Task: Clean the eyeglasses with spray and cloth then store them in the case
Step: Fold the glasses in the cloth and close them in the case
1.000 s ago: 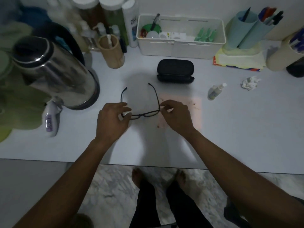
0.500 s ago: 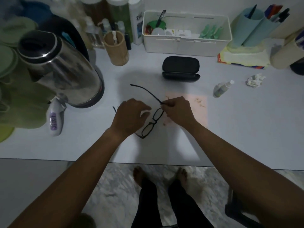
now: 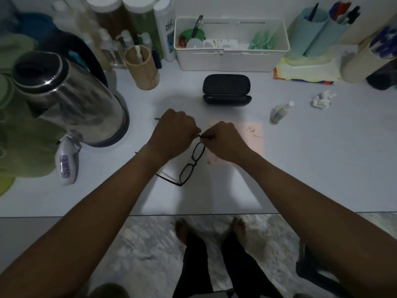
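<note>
Above the near middle of the white table [image 3: 322,168], the black-framed eyeglasses [image 3: 193,163] hang slantwise, lenses running from the hands down toward the table edge. Right hand [image 3: 225,141] pinches the upper corner of the frame at the hinge; left hand [image 3: 175,134], fingers curled, grips that side's temple, whose tip pokes out past its knuckles. The other temple stretches out under the left forearm. Partly beneath the right hand lies a pink cloth [image 3: 251,134]. Farther back sits the black glasses case [image 3: 226,84], its lid raised. Right of the cloth, a small spray bottle [image 3: 281,112] lies on its side, a crumpled tissue [image 3: 323,100] beyond it. A steel kettle [image 3: 71,97] stands at the left.
</note>
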Demonstrator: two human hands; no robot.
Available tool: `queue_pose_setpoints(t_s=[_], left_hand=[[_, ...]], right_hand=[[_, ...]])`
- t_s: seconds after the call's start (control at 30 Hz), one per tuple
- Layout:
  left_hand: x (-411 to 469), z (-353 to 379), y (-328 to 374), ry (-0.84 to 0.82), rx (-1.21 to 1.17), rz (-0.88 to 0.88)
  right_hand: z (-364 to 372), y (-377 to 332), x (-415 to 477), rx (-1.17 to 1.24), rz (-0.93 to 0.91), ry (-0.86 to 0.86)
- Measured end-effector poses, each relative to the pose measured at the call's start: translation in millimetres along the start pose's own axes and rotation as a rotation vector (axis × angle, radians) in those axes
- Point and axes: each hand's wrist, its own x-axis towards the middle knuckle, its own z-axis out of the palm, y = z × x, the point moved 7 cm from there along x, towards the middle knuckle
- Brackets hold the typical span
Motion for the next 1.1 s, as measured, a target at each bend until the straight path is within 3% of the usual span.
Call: queue_pose_setpoints(t_s=[0.1, 0.2, 0.4, 0.57, 0.7, 0.83, 1.0, 1.1], left_hand=[[0.1, -8.1, -1.2, -0.096, -0.093, -0.033], [1.0, -26.3, -2.4, -0.060, -0.189, -0.117], [-12.3, -69.0, -16.4, 0.371, -0.377, -0.457], [-26.4, -52.4, 2.7, 0.506, -0.672, -0.802], [-26.6, -24.5, 20.8, 0.487, -0.900, -1.006], [-26.6, 2.7, 36.7, 0.438, -1.075, -1.071], [-21.7, 26.8, 39.3, 0.335, -1.040, -1.028], [-17.8, 41.8, 36.8, 0.276, -0.999, -1.048]], right_hand=[[-12.8, -7.3, -5.1, 0.010, -0.022, -0.011], [-31.8, -10.8, -12.5, 0.070, 0.009, 0.042], [-55.6, 24.6, -45.3, 0.598, 0.418, 0.031], [-64.6, 47.0, -64.4, 0.794, 0.535, 0.032], [-61.7, 65.0, -77.0, 0.915, 0.566, 0.055], [-69.1, 86.0, -80.3, 0.983, 0.537, 0.234], [-78.8, 116.9, -74.1, 0.942, 0.531, 0.255], [-79.1, 127.8, -65.4, 0.791, 0.491, 0.245]])
